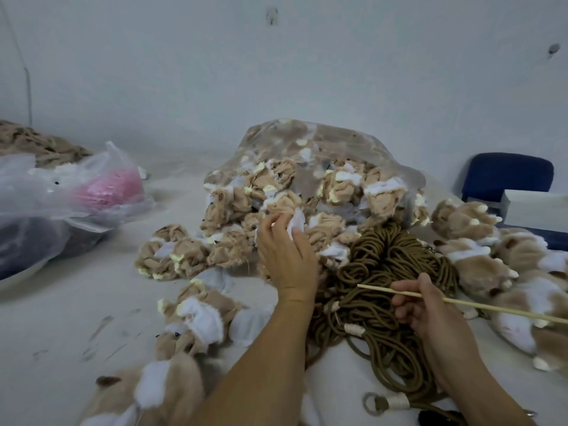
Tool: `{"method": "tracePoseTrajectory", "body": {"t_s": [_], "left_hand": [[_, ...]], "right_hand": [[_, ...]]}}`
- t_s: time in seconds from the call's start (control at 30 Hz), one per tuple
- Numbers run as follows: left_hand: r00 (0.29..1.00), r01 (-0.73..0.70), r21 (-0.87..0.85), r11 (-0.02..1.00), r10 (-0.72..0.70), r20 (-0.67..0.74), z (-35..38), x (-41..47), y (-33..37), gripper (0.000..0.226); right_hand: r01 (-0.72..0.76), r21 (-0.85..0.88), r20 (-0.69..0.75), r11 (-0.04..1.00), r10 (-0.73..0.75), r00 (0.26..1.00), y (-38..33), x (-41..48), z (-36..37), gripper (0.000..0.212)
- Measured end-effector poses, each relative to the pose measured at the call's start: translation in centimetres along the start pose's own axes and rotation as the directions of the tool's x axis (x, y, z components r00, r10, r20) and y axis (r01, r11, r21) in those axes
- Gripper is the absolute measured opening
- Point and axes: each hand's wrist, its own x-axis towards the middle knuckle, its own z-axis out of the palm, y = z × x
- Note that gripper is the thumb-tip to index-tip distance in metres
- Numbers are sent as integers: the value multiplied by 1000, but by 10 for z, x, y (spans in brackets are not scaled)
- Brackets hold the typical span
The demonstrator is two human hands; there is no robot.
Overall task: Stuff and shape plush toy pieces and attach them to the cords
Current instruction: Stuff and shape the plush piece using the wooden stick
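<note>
A clear plastic bag [362,152] at the table's middle spills several unstuffed tan-and-white plush pieces. My left hand [285,253] reaches into the pile and pinches one white-and-tan plush piece [287,207] at the bag's mouth. My right hand [421,305] grips a thin wooden stick [479,305] that points left over a heap of brown cords [381,272]. Stuffed paw-shaped plush pieces [467,219] lie in a pile at the right.
More unstuffed pieces [190,315] lie at the near left. A plastic bag with pink and white filling [107,186] sits at the far left. A blue chair [507,173] and a white box [534,207] stand at the right. A cord ring [373,404] lies near the front edge.
</note>
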Motion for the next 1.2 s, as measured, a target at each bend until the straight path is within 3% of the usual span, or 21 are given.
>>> {"method": "tracePoseTrajectory", "body": {"t_s": [0.07, 0.17, 0.3, 0.43, 0.57, 0.7, 0.8, 0.9, 1.03, 1.1, 1.2], "left_hand": [[999, -30, 32, 999, 29, 25, -5, -5, -1, 42], [968, -216, 80, 973, 202, 150, -8, -24, 2, 34], [857, -480, 90, 873, 444, 261, -20, -44, 1, 31], [775, -609, 140, 781, 548, 314, -25, -33, 8, 33], [598, -781, 68, 620, 714, 364, 11, 16, 47, 33], [338, -926, 43, 375, 775, 534, 28, 50, 44, 33], [237, -950, -46, 308, 810, 536, 21, 48, 12, 34], [303, -909, -116, 399, 828, 472, 10, 30, -9, 29], [569, -771, -131, 623, 767, 297, -5, 10, -10, 27], [663, -703, -144, 696, 715, 222, -12, 1, -4, 26], [642, -702, -225, 676, 737, 211, -21, -24, 3, 27]], "right_hand": [[1, 11, -1, 1000, -1, 1000, -1, -2, 1, 56], [12, 19, -6, 1000, -12, 1000, 0, -4, 0, 54], [9, 47, -13, 999, -8, 1000, -1, -4, -1, 48], [-1, 63, -12, 998, 1, 1000, -2, -4, -1, 48], [-3, 65, -16, 998, 4, 1000, -3, -5, -1, 48], [-10, 67, -20, 998, 11, 1000, -2, -4, -3, 49], [-5, 48, -21, 999, 6, 1000, 1, -3, -3, 50], [-12, 26, -23, 1000, 13, 1000, 1, -1, -3, 50], [-9, 40, -28, 999, 10, 1000, 2, -1, -3, 51], [-5, 38, -28, 999, 6, 1000, 1, -2, -2, 51], [-9, 33, -32, 999, 10, 999, -1, -3, 0, 50]]}}
